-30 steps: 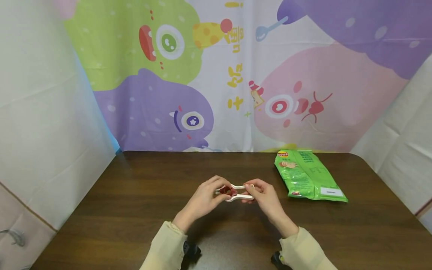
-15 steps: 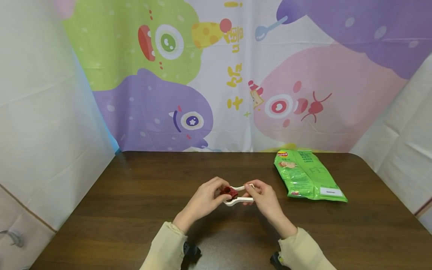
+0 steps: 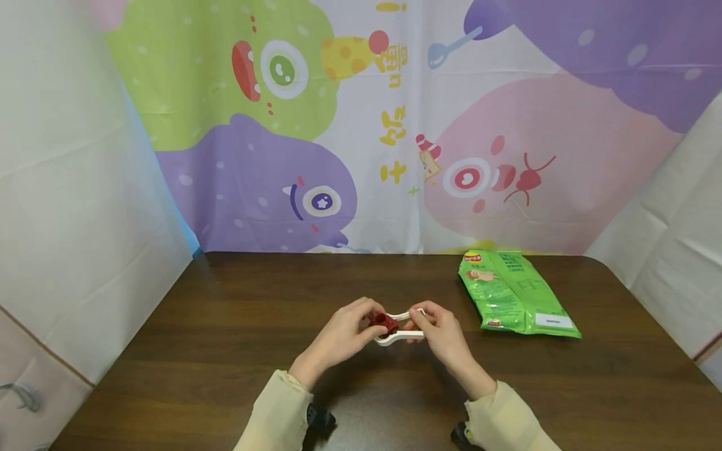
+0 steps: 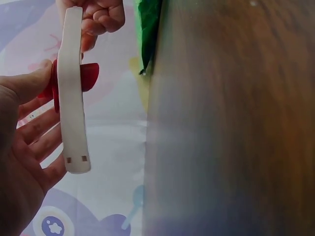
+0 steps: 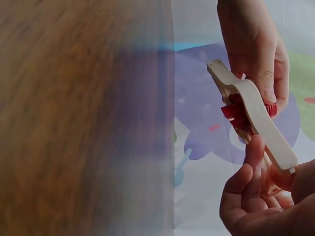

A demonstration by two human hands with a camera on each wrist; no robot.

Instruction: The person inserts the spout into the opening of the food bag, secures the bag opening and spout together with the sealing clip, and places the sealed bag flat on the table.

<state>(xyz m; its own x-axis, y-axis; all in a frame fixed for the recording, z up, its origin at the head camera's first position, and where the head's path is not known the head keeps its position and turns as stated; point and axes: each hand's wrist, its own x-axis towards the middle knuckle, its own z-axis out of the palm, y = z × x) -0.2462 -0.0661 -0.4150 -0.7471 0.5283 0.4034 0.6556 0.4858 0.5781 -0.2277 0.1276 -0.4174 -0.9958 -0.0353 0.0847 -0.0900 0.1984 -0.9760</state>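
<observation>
Near green bag (image 3: 519, 295), red piece (image 3: 388, 323) inside frame (image 4: 72, 103)

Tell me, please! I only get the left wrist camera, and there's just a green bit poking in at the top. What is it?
Observer: The head view shows all of it: a green bag lying on the table.
Operator: Ooh! And the white thing, is it only one long strip? That's how it looks to me.
Observer: No, in the head view it has two arms with a gap between them.
Operator: What about the red bit? I can only see it from the side.
Observer: From the head camera, its top shows what looks like a round, dark opening.
</observation>
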